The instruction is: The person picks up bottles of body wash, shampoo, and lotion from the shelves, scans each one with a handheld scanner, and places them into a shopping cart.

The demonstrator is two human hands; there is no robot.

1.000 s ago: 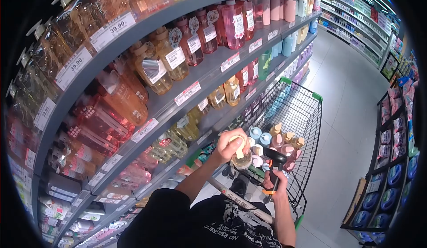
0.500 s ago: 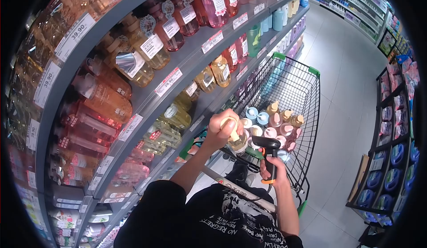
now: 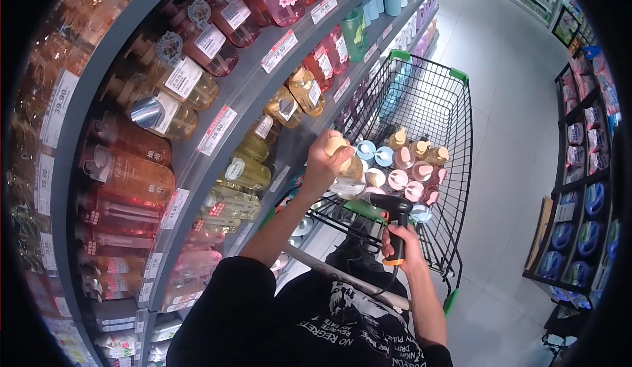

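My left hand (image 3: 322, 164) is closed round the neck of a pump bottle (image 3: 349, 179) with a pale yellow top and a clear body. The bottle is tilted, its lower end toward the scanner. In my right hand (image 3: 407, 243) is a black barcode scanner (image 3: 397, 229) with orange trim, gripped by its handle. The scanner's head points left toward the bottle, with a small gap between them. Beyond both hands, the shopping cart (image 3: 461, 76) holds several pump bottles with pink, blue and yellow tops (image 3: 397, 179).
To the left, a curved shelf (image 3: 253, 80) bears rows of bottles and price tags. The cart's handle (image 3: 342, 276) crosses in front of my body. On the right stands a black rack (image 3: 559, 189) with packaged goods, across the tiled floor (image 3: 497, 169).
The view has shifted, so the shelf sits further left and lower. My left hand has raised the bottle and tilted it, and more of its body shows beside the scanner.
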